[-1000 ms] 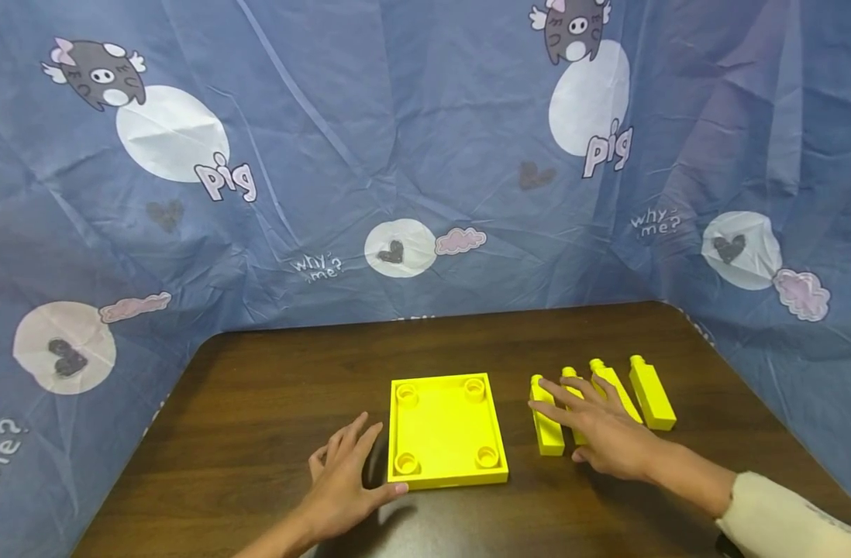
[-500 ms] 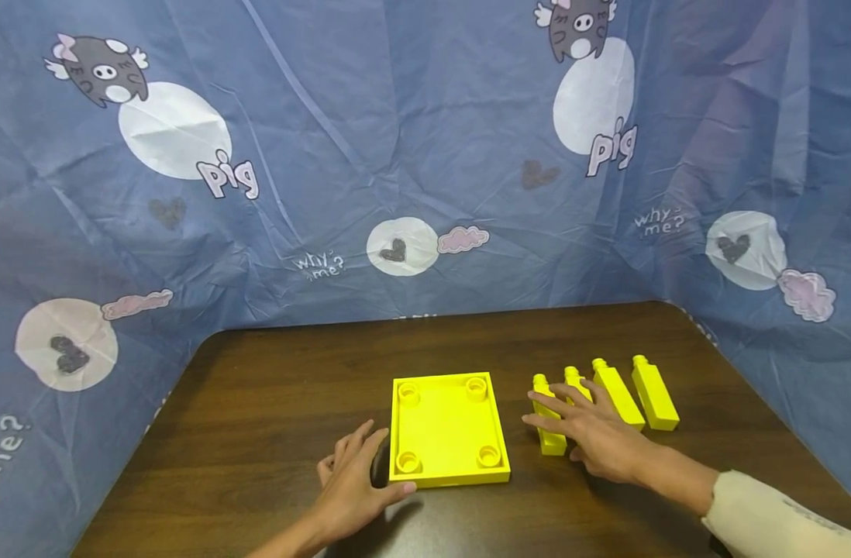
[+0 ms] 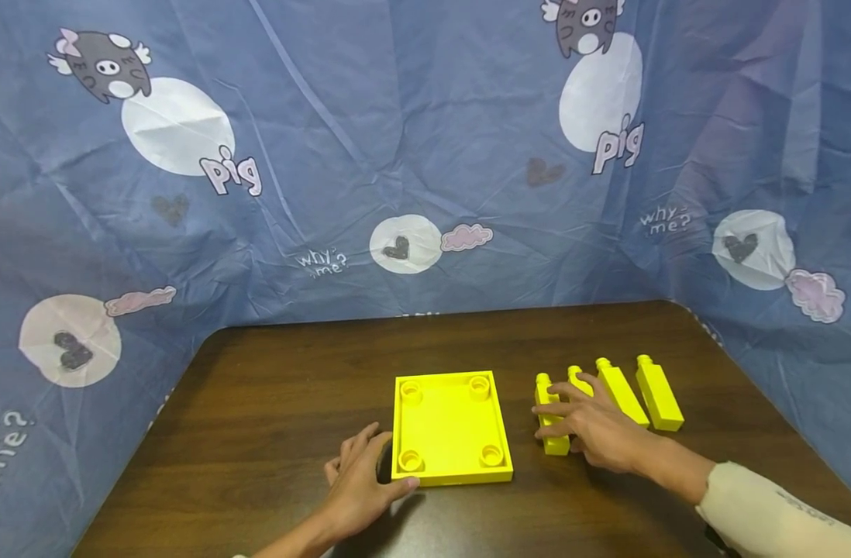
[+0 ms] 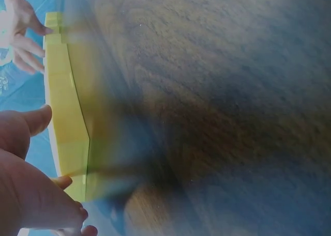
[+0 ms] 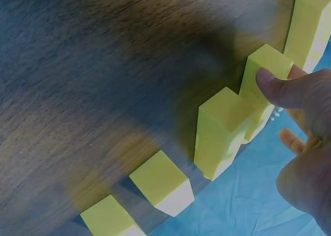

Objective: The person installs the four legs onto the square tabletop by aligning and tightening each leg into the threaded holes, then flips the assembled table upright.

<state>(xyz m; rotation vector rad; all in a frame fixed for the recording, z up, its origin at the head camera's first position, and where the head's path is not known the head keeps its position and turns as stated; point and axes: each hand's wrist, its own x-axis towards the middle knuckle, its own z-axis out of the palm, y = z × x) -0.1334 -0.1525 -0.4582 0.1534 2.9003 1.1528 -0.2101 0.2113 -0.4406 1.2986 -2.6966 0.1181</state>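
A square yellow toy tabletop [image 3: 453, 422] lies on the wooden table, with a raised rim and a round socket in each corner. My left hand [image 3: 363, 480] is at its near left corner, thumb touching the front edge and fingers loosely extended along the left side. To the right, my right hand [image 3: 603, 430] reaches over the leftmost yellow table leg [image 3: 556, 447], which has a knobbed end. In the right wrist view the thumb [image 5: 279, 89] presses one side of that leg, with a finger behind it. The hand partly hides the second leg [image 3: 580, 380].
Two more yellow legs, one [image 3: 622, 394] beside the second and one [image 3: 659, 394] farthest right, lie with knobs pointing away. The dark wooden table [image 3: 293, 372] ends at a blue printed cloth [image 3: 314, 155] behind and at both sides.
My right hand has come down and drawn its fingers in around the leftmost leg. My left hand has moved slightly right, closer against the tabletop's corner. The head view has shifted a little.
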